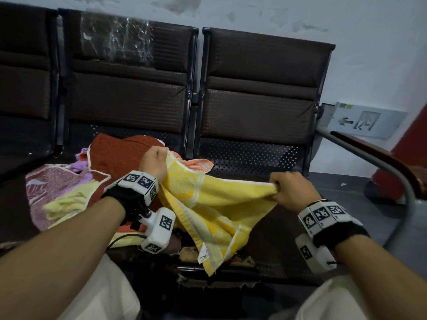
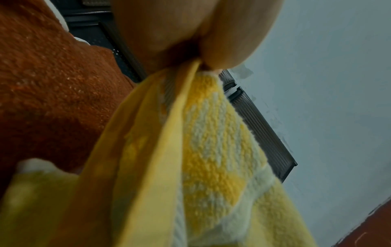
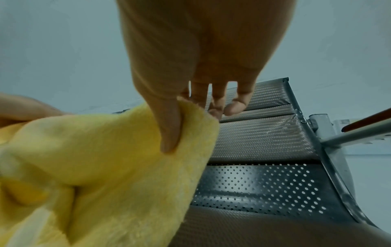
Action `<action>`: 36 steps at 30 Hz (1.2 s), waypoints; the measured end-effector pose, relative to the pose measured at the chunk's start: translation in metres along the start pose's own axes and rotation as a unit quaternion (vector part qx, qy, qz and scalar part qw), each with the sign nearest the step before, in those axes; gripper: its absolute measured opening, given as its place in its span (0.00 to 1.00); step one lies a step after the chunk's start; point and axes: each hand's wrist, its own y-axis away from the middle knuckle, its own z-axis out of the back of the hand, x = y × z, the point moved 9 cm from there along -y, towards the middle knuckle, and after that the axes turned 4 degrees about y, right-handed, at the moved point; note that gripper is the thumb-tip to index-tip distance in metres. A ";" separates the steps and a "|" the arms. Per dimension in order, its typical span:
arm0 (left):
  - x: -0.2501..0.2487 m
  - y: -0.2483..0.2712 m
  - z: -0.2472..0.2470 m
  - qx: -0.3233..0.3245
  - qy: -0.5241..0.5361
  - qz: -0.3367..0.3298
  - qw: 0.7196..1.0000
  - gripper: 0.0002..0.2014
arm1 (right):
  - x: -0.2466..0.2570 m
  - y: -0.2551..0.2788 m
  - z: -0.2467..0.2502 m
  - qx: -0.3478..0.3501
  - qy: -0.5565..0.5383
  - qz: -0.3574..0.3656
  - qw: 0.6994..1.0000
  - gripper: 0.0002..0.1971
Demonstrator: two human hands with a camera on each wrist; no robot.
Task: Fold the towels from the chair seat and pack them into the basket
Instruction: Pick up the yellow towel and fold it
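A yellow and white checked towel [image 1: 215,204] hangs stretched between both hands above the dark chair seat [image 1: 265,232]. My left hand [image 1: 155,161] grips its far left corner in a closed fist, seen close up in the left wrist view [image 2: 203,65] with the yellow towel [image 2: 209,158] hanging below. My right hand [image 1: 283,185] pinches the right corner; thumb pressed into the yellow cloth [image 3: 127,167] at the right hand [image 3: 180,120]. A tag dangles from the towel's lower point [image 1: 203,256]. No basket is in view.
A pile of other towels lies on the seat to the left: a rust-red one [image 1: 115,153], a pink patterned one [image 1: 53,188], a pale yellow one [image 1: 67,204] and a lilac one [image 1: 78,167]. A metal armrest [image 1: 381,162] curves at the right. Perforated chair backs [image 1: 258,88] stand behind.
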 end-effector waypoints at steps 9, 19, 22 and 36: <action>0.006 -0.002 -0.014 0.003 0.006 0.030 1.000 0.14 | -0.028 0.031 -0.067 0.287 -0.080 -0.126 0.946 0.38; 0.006 -0.006 -0.025 -0.011 0.012 0.048 0.999 0.14 | -0.035 0.022 -0.062 0.239 -0.120 -0.152 0.951 0.05; 0.008 -0.006 -0.024 -0.010 0.013 0.048 0.999 0.15 | -0.024 0.024 -0.071 0.270 -0.043 -0.130 0.953 0.03; 0.029 -0.015 -0.003 -0.102 0.020 0.102 0.989 0.16 | -0.055 0.016 -0.044 0.031 -0.436 -0.159 0.885 0.12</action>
